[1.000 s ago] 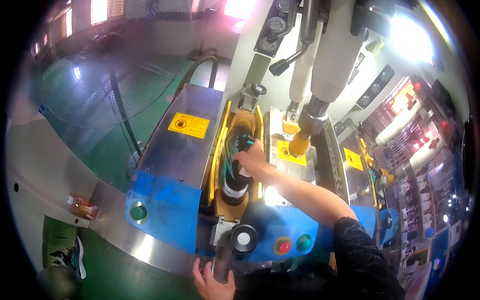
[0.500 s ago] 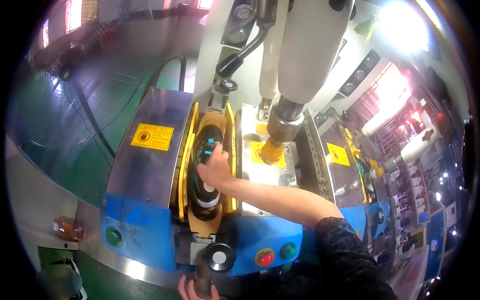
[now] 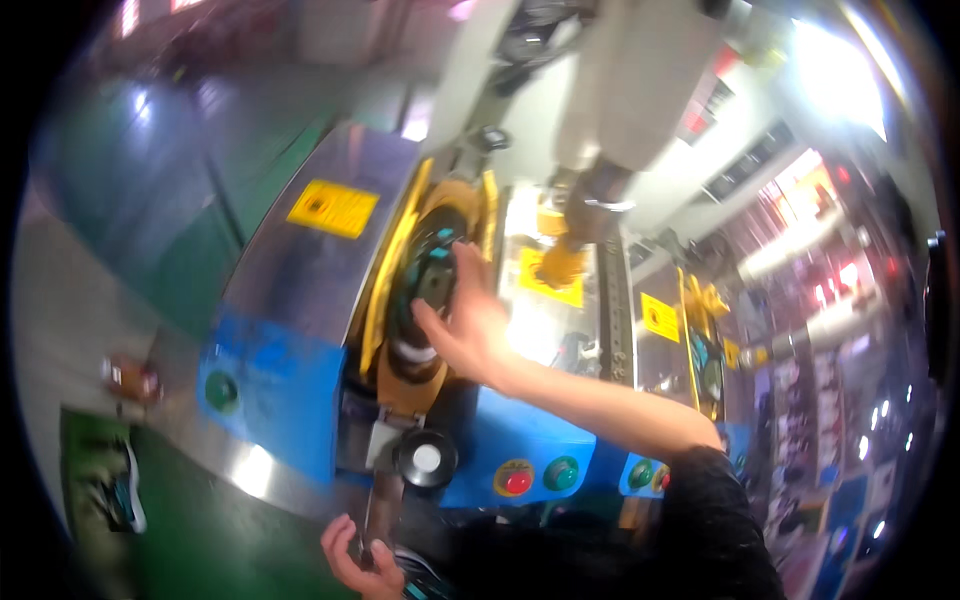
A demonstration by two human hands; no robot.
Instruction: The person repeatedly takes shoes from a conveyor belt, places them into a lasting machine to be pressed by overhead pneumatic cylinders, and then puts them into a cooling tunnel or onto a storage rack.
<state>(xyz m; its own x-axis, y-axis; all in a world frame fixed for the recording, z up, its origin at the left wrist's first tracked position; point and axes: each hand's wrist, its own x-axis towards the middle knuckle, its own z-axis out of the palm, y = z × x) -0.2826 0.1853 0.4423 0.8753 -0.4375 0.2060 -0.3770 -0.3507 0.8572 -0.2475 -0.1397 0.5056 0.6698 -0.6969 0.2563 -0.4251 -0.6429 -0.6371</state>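
Observation:
A black shoe with teal patches [image 3: 437,280] lies sole up between the yellow side pads [image 3: 376,310] of a press. Over its right side is my right hand [image 3: 470,315], thumb and fingers spread; whether the fingertips touch it is hard to tell through the blur. At the bottom, my left hand [image 3: 362,565] has its fingers apart around the lower end of the brownish lever [image 3: 384,505], without a visible grip. A black round knob [image 3: 427,458] sits just above. Partly hidden beside my left hand is another dark shoe with teal marks [image 3: 425,578].
A press head with a yellow tip [image 3: 563,262] hangs over the neighbouring station. Red [image 3: 516,481] and green [image 3: 562,473] buttons are on the blue front panel. Another shoe [image 3: 130,490] lies at lower left near a bottle [image 3: 130,380]. More machines stand at right.
My right hand has opened from its grip on the shoe in the press. My left hand's fingers have spread at the lever. The second shoe has come into view; the whole view has shifted.

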